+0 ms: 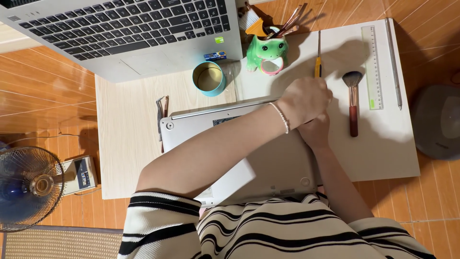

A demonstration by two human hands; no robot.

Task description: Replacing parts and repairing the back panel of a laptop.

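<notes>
Black-and-white striped top, thin silver bracelet, bare forearms.

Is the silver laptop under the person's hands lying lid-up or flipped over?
Flipped over: the silver laptop shows its underside, with round rubber feet and a label facing up.

left hand: fist closed on yellow-handled screwdriver, crossing over right hand
right hand: on upturned silver laptop
bench: makeup brush, ruler, frog holder
</notes>
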